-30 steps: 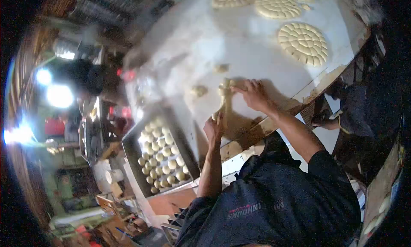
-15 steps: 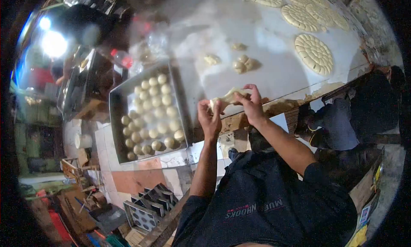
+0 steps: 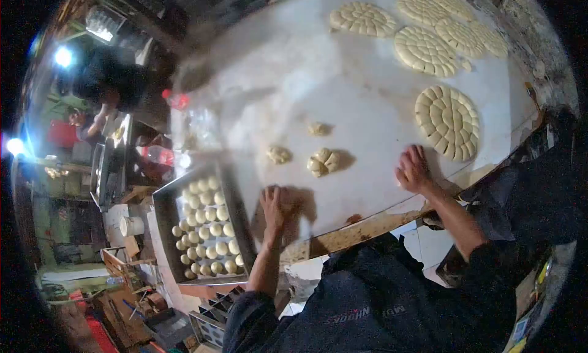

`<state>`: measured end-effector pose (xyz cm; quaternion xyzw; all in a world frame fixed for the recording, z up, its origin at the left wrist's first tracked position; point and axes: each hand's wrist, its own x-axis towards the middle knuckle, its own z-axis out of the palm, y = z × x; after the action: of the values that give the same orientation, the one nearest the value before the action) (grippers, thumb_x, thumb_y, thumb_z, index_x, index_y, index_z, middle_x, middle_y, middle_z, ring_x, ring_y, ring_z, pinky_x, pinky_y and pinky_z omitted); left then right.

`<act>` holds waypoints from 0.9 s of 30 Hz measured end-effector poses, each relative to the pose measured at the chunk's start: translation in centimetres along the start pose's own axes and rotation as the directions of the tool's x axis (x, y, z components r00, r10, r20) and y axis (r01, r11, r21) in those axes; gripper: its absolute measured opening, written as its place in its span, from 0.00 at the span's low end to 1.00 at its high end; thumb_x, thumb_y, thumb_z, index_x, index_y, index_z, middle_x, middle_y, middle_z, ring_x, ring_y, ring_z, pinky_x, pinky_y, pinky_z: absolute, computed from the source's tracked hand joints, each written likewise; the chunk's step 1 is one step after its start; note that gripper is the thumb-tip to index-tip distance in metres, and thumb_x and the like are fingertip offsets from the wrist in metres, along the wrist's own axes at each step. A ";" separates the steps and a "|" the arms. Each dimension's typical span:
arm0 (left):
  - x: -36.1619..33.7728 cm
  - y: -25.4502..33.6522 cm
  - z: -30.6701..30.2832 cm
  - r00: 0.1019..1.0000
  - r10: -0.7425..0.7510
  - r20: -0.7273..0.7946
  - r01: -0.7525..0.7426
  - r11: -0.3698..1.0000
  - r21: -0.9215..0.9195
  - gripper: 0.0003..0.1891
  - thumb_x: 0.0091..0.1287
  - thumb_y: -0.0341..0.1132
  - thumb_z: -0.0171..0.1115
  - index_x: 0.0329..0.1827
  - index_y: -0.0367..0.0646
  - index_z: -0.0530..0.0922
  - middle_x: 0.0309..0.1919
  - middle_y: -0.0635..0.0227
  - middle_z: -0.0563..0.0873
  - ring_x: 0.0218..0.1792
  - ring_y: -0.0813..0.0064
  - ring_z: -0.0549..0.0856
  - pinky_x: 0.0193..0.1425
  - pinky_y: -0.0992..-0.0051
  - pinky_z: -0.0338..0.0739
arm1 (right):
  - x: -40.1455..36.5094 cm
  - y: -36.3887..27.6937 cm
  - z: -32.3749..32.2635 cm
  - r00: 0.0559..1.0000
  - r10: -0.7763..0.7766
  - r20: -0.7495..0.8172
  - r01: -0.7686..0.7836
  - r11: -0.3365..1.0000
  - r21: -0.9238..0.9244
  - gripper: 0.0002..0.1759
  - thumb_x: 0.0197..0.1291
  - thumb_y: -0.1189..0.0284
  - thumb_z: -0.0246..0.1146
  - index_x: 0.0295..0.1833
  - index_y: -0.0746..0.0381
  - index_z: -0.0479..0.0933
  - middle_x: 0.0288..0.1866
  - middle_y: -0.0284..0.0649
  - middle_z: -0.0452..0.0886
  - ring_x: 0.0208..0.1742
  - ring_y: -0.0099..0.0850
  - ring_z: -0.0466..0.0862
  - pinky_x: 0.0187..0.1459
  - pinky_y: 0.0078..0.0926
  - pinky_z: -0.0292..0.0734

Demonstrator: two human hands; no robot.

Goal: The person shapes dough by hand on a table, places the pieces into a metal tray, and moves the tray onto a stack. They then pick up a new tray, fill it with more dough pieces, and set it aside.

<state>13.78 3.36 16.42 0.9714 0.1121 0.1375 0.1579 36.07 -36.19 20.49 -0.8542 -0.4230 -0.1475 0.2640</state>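
Note:
My left hand [image 3: 274, 209] is palm down over the table just right of the tray, its fingers curled and partly blurred. My right hand [image 3: 415, 171] is also palm down with bent fingers, left of a large scored dough disc [image 3: 448, 123]. Anything under either palm is hidden. Between and beyond my hands lie three small dough lumps: a knotted one [image 3: 323, 162], a smaller one [image 3: 278, 154] to its left and another [image 3: 319, 129] behind. The metal tray [image 3: 231, 221] on the left holds several rows of round dough balls [image 3: 211, 215].
More scored dough discs [image 3: 425, 51] lie at the far right of the white table [image 3: 275, 90]. Plastic bottles [image 3: 158, 155] are beyond the tray. A person's arm [image 3: 98, 121] shows at far left beside another tray. A white bucket [image 3: 131, 225] stands lower left.
My hands have moved apart and down to the table, the left toward the tray, the right toward the disc. The dough stretched between them is out of sight. The view has shifted.

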 end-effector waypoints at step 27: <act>1.6 3.8 -4.7 0.983 -0.174 -0.061 0.162 0.974 -0.159 0.07 0.57 0.32 0.68 0.35 0.47 0.78 0.35 0.64 0.82 0.43 0.58 0.81 0.58 0.57 0.71 | 6.3 2.9 2.0 0.987 0.012 0.162 -0.025 0.996 0.081 0.08 0.51 0.77 0.59 0.37 0.65 0.70 0.40 0.50 0.72 0.48 0.51 0.73 0.55 0.53 0.67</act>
<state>14.56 1.57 22.34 0.9376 0.1889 0.1680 0.2388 42.22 -32.44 20.94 -0.8556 -0.4409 -0.0577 0.2651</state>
